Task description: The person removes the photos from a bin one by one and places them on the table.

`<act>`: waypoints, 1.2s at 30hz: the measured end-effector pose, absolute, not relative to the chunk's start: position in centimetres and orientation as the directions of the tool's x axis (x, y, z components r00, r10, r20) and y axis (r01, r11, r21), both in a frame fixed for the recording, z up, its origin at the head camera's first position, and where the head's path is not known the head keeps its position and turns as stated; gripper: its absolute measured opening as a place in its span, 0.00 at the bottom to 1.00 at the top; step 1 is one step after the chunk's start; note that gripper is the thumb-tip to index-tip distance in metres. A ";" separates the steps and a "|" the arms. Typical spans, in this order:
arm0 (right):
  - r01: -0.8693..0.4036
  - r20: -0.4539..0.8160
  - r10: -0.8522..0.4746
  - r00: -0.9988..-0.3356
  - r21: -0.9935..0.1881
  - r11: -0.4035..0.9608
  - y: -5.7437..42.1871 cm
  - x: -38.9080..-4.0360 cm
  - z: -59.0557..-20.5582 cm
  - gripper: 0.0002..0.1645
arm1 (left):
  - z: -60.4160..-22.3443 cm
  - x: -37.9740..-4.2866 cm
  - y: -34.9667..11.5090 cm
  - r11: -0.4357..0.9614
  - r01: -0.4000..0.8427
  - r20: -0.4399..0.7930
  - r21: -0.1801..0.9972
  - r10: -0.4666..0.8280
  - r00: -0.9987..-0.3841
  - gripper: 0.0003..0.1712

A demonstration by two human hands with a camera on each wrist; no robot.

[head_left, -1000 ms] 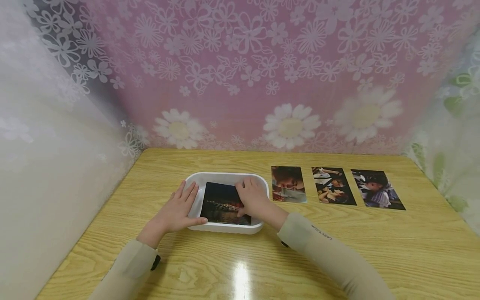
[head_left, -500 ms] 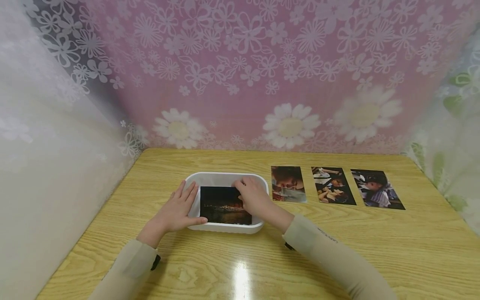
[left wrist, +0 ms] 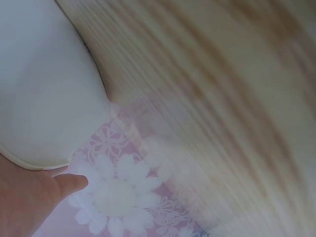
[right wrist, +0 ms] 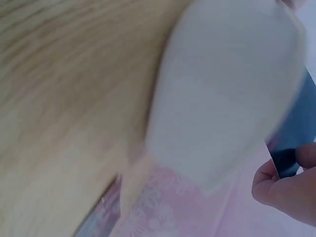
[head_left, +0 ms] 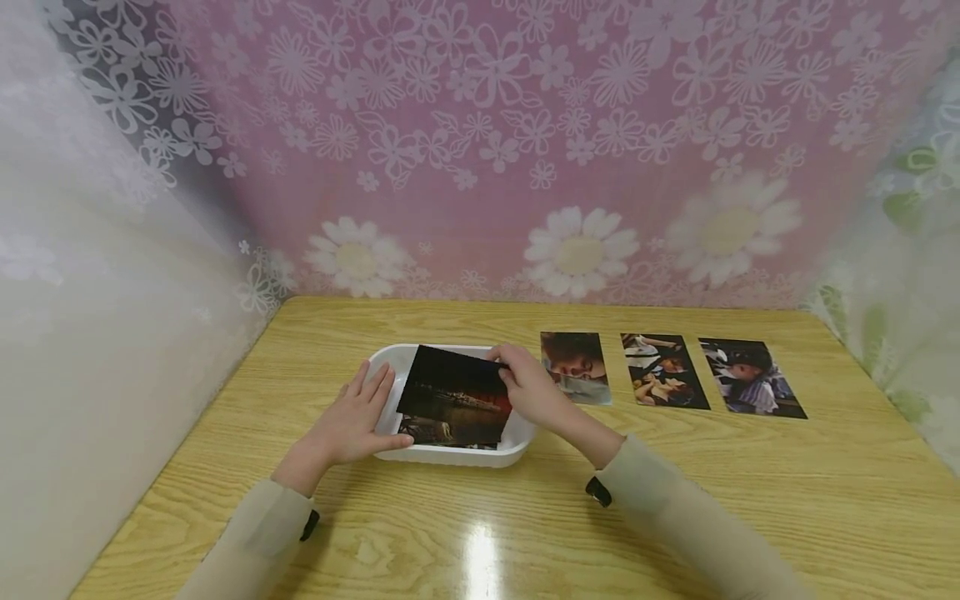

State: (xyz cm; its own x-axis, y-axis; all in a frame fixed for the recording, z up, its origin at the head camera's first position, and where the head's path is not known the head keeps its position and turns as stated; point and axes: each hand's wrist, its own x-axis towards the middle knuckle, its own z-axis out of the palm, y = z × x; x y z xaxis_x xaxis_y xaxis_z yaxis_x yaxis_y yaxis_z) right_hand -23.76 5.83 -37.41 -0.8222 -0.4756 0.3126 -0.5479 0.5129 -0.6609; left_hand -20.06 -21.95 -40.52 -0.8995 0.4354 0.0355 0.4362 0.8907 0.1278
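Observation:
A dark night-scene photo (head_left: 453,387) is pinched at its right edge by my right hand (head_left: 528,387) and tilts above the white plastic tray (head_left: 457,457). Beneath it, part of another dark photo (head_left: 427,431) shows inside the tray. In the right wrist view, thumb and fingers of the right hand (right wrist: 291,192) clasp a corner of the photo (right wrist: 296,131). My left hand (head_left: 352,425) rests on the tray's left end, fingers spread over the rim and thumb along the front edge. The left wrist view shows that hand (left wrist: 29,197) against the tray wall (left wrist: 44,89).
Three photos lie in a row on the wooden table to the right of the tray: a close-up of faces (head_left: 576,367), a couple (head_left: 665,371) and a person in stripes (head_left: 752,379). A pink flowered curtain (head_left: 480,208) hangs behind the table.
My right hand has lifted the night-scene photo off the photo below and drawn back slightly to the right. My left hand stays on the tray.

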 end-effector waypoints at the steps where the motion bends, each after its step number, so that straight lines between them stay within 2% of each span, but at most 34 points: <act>1: -0.538 0.328 -0.447 -0.832 -0.676 0.503 6.3 -23.7 -37.1 0.13 | -40.5 -20.1 -21.9 0.891 0.436 0.037 0.129 0.436 -0.899 0.58; 8: -0.400 0.310 -0.288 -0.906 -0.852 0.338 10.1 -22.7 -34.8 0.10 | -40.5 -20.0 -21.9 0.886 0.444 0.051 0.132 0.441 -0.896 0.58; 14: -0.294 0.235 -0.248 -0.940 -0.927 0.234 13.6 -21.5 -34.0 0.09 | -40.4 -19.9 -22.0 0.889 0.440 0.046 0.131 0.438 -0.898 0.58; 22: -0.221 0.156 -0.236 -0.959 -0.934 0.282 17.7 -19.3 -35.2 0.07 | -40.3 -20.0 -21.8 0.887 0.442 0.040 0.131 0.441 -0.897 0.58; 26: -0.120 0.054 -0.248 -0.967 -0.957 0.263 19.2 -18.3 -36.1 0.06 | -40.4 -20.0 -21.9 0.889 0.440 0.038 0.124 0.439 -0.898 0.58; 31: 0.005 -0.093 -0.277 -0.956 -0.953 0.301 20.3 -17.3 -37.5 0.06 | -40.5 -20.1 -21.9 0.890 0.438 0.033 0.130 0.438 -0.899 0.58; 36: 0.067 -0.171 -0.280 -0.945 -0.937 0.344 20.6 -16.5 -39.1 0.04 | -40.4 -20.1 -21.9 0.889 0.438 0.031 0.136 0.438 -0.898 0.58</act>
State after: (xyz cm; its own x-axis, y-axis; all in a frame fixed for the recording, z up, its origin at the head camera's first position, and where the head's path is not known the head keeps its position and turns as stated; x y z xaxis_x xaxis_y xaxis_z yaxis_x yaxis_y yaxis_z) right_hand -16.52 20.62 -39.07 -0.9447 -0.2802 -0.1707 0.0673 0.3436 -0.9367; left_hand -20.12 -21.85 -40.44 -0.8983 0.4383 0.0313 0.4383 0.8885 0.1358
